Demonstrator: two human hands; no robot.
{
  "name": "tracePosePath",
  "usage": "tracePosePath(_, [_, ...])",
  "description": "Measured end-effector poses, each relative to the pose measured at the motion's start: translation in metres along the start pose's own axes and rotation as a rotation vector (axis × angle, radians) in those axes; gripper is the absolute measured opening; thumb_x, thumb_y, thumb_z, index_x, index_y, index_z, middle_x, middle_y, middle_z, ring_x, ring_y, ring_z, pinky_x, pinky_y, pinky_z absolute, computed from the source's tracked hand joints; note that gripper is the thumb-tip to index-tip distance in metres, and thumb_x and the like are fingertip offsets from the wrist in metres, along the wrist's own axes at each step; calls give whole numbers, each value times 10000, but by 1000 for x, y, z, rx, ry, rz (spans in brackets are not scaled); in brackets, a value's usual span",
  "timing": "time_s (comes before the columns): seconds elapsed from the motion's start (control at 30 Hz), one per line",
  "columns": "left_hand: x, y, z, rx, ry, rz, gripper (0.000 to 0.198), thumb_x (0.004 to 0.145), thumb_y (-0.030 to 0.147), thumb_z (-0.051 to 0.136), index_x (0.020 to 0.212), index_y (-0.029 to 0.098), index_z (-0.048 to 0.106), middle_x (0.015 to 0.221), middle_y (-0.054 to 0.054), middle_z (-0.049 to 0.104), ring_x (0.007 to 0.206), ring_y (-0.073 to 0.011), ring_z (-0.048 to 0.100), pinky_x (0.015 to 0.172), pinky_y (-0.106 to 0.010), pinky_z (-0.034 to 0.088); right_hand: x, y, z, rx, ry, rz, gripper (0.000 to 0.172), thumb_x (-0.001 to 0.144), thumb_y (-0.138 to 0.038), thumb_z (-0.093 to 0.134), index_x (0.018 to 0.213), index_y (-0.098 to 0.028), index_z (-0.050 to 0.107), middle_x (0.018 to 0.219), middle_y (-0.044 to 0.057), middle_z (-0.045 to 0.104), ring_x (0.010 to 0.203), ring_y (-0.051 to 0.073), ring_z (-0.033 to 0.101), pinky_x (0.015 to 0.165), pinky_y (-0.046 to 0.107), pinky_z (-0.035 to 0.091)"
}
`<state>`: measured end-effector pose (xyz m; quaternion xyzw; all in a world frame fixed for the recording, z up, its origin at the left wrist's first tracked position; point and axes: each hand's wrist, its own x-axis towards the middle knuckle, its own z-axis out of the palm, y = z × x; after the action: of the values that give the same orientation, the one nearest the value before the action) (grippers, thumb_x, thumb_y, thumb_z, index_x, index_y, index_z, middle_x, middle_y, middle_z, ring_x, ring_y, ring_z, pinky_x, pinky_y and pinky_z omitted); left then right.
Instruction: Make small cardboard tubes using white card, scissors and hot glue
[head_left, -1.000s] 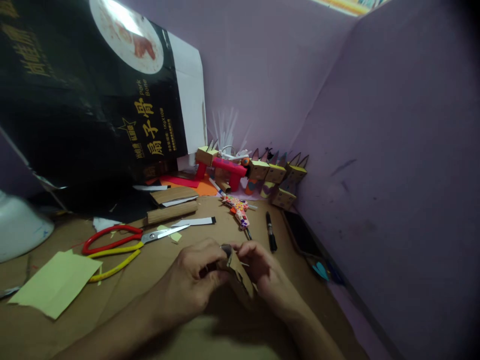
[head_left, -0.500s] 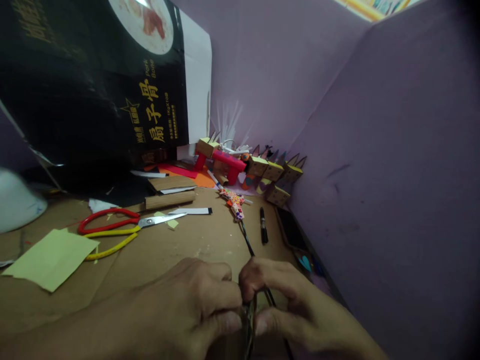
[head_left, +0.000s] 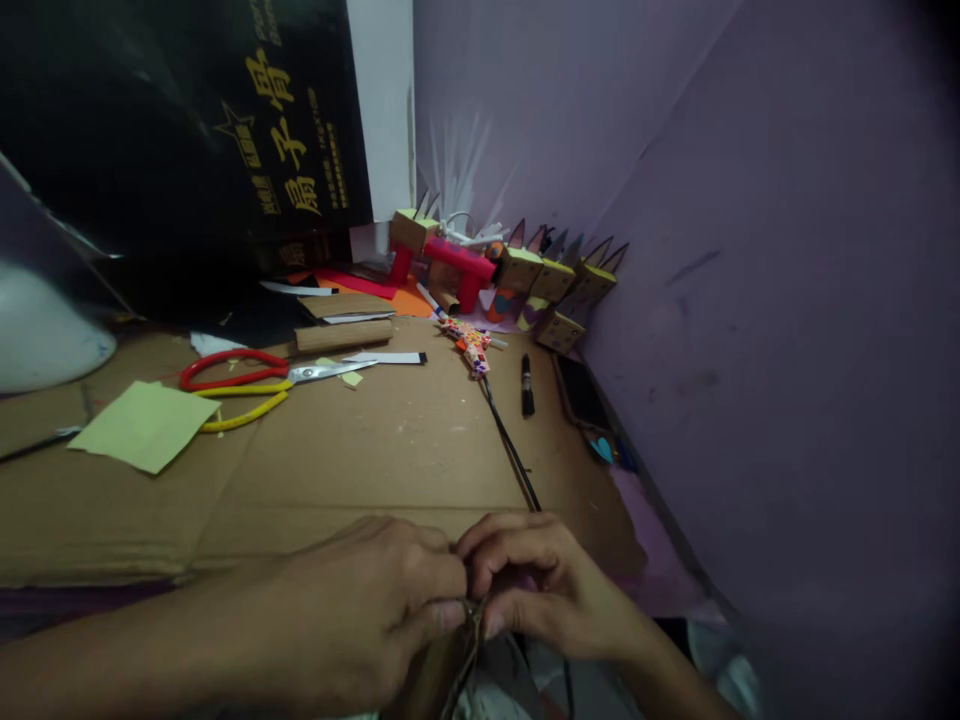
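At the near edge of the cardboard-covered table, my left hand (head_left: 375, 600) is closed, its thumb and fingers pinching a dark brown, twisted strip (head_left: 471, 640). Right beside it, my right hand (head_left: 551, 590) has its fingers curled and its thumb tip against the same strip. The strip hangs down below both hands, and its upper end is hidden between the fingers. A black cord (head_left: 510, 445) runs from a colorful patterned figure (head_left: 471, 345) down behind my right hand.
Red-and-yellow scissors (head_left: 289, 375) and a yellow-green paper (head_left: 146, 425) lie left. A black marker (head_left: 527, 385) and a phone (head_left: 583, 392) lie right. Cardboard figures (head_left: 551, 280) stand at the back near a black box (head_left: 225, 120); a purple wall (head_left: 787, 300) rises on the right.
The view has tilted down, showing the table's front edge and things higher in the picture. Both hands have come nearer this edge, still together at the strip; more of the cord shows.
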<state>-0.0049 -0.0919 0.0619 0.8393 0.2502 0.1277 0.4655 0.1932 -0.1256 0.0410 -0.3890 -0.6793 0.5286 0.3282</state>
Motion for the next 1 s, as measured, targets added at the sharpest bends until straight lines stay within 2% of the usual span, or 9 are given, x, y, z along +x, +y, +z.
tracePosePath(0.1, [0, 4, 2, 73, -114, -9, 206, 845, 169, 434, 802, 216, 629, 774, -17, 641, 690, -156, 582, 653, -239, 424, -2, -1, 1, -39, 1, -12, 101, 724, -267, 700, 683, -175, 689, 761, 41, 652, 744, 158, 624, 673, 261, 472])
tracePosePath(0.17, [-1, 5, 3, 110, -141, -12, 214, 850, 165, 415, 821, 215, 621, 790, -23, 640, 695, -160, 585, 632, -238, 425, -3, -2, 2, -48, 1, -10, 96, 738, -253, 687, 686, -172, 687, 773, 48, 659, 744, 160, 631, 672, 264, 473])
tracePosePath(0.43, [-11, -2, 6, 64, -108, 1, 210, 868, 201, 412, 864, 225, 621, 797, -20, 638, 696, -149, 573, 634, -227, 424, -3, -4, 7, -76, -43, -15, 105, 774, -238, 644, 712, -161, 679, 807, 63, 664, 774, 161, 636, 685, 263, 480])
tracePosePath(0.6, [-13, -6, 8, 83, -157, -16, 232, 896, 235, 368, 850, 206, 594, 818, -26, 619, 696, -137, 561, 645, -222, 433, -1, -3, 6, -95, -38, -92, 170, 764, -245, 648, 659, -112, 662, 760, 87, 661, 708, 141, 630, 637, 228, 476])
tracePosePath(1.0, [-12, -5, 8, 142, -152, 35, 230, 899, 194, 340, 854, 207, 564, 792, -15, 611, 706, -138, 573, 633, -218, 421, -3, -8, 8, -157, -26, -85, 96, 747, -171, 651, 692, -92, 657, 786, 96, 667, 746, 140, 641, 669, 202, 464])
